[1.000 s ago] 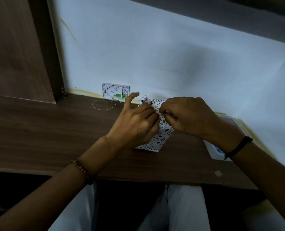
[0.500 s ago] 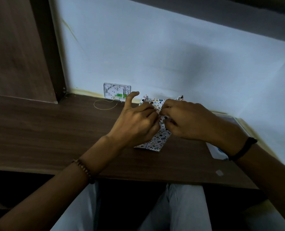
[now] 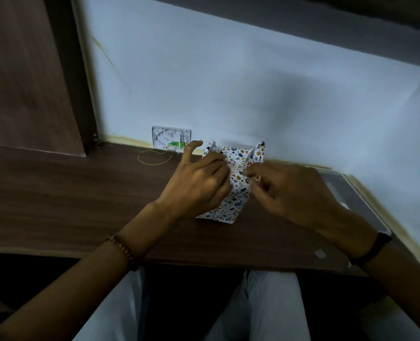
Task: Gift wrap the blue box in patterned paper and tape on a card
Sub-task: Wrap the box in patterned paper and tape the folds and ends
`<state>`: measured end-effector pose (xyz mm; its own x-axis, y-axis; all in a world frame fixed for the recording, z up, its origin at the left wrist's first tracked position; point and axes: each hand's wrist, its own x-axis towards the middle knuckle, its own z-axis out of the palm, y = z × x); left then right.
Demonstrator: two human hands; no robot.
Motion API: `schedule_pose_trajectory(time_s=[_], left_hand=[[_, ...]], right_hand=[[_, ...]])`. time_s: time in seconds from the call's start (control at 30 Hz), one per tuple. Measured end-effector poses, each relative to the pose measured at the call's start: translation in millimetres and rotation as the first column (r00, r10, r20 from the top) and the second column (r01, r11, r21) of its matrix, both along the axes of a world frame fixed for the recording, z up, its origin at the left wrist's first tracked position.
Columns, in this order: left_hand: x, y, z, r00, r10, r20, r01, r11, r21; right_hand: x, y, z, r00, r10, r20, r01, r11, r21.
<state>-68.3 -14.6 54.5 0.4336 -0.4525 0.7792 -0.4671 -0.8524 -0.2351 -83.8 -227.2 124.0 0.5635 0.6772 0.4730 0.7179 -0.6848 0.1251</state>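
Note:
A box wrapped in white patterned paper [image 3: 231,205] sits on the dark wooden desk [image 3: 68,198], near the wall. The blue box itself is fully hidden under the paper. My left hand [image 3: 199,183] presses curled fingers onto the paper's top left, thumb raised clear. My right hand [image 3: 287,190] pinches the paper fold at the top right. Two loose paper corners [image 3: 259,150] stand up at the far end. A small white card [image 3: 171,136] with a green mark leans against the wall behind the box.
A thin yellow loop of string [image 3: 154,157] lies on the desk by the card. A flat tray-like object [image 3: 351,193] lies at the right, behind my right wrist. A small scrap [image 3: 320,254] sits near the desk's front edge. A wood panel [image 3: 27,70] stands at left.
My right hand has slid right and back along the top of the box, uncovering the far right paper corner, which now stands up. My left hand has stayed in place.

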Motion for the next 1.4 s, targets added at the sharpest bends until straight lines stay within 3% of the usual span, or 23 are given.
schedule_pose_trajectory(time_s=[0.07, 0.2, 0.3, 0.37, 0.43, 0.57, 0.67, 0.8, 1.0, 1.2, 1.4], left_hand=[[-1.6, -0.2, 0.7, 1.0, 0.003, -0.007, -0.003, 1.0, -0.004], [-5.1, -1.6, -0.2, 1.0, -0.002, -0.017, 0.0, 0.997, -0.082], [-9.5, -6.9, -5.3, 0.997, -0.016, -0.074, -0.006, 0.958, -0.286], [-14.6, -14.5, -10.2, 0.985, -0.064, -0.157, -0.027, 0.855, -0.517], [-19.3, -22.6, -13.6, 0.974, -0.135, -0.18, -0.033, 0.708, -0.705], [-19.3, -28.7, -11.4, 0.951, -0.292, -0.098, 0.057, 0.478, -0.877], [-20.5, -29.9, -4.6, 0.892, -0.389, -0.231, -0.084, 0.36, -0.929], [-22.2, -32.8, -0.3, 0.809, -0.456, -0.37, -0.205, 0.371, -0.906], [-13.3, -35.4, -3.2, 0.837, -0.379, -0.395, -0.207, 0.448, -0.87], [-5.9, -38.2, -9.8, 0.815, -0.411, -0.408, -0.226, 0.424, -0.877], [-1.3, -39.1, -13.1, 0.797, -0.372, -0.476, -0.209, 0.568, -0.796]], right_hand=[[5.6, -2.8, -1.8, 0.998, -0.054, -0.018, 0.057, 0.976, 0.212], [23.0, -4.8, -11.0, 0.985, -0.149, -0.092, 0.175, 0.834, 0.523], [28.9, 1.2, -19.3, 0.931, -0.117, -0.346, 0.331, 0.672, 0.663], [29.3, 5.8, -27.1, 0.882, -0.043, -0.469, 0.39, 0.627, 0.674], [27.3, 10.6, -39.0, 0.862, 0.026, -0.506, 0.373, 0.642, 0.67], [22.3, 21.9, -51.9, 0.833, 0.095, -0.545, 0.362, 0.651, 0.667], [18.7, 28.4, -50.3, 0.838, 0.1, -0.537, 0.346, 0.662, 0.664], [14.7, 35.8, -50.7, 0.826, 0.099, -0.556, 0.358, 0.669, 0.651], [10.1, 43.7, -60.0, 0.78, 0.193, -0.596, 0.348, 0.657, 0.668], [10.6, 46.2, -61.6, 0.776, 0.14, -0.615, 0.327, 0.744, 0.582], [12.2, 44.7, -62.5, 0.784, 0.083, -0.615, 0.287, 0.83, 0.478]])
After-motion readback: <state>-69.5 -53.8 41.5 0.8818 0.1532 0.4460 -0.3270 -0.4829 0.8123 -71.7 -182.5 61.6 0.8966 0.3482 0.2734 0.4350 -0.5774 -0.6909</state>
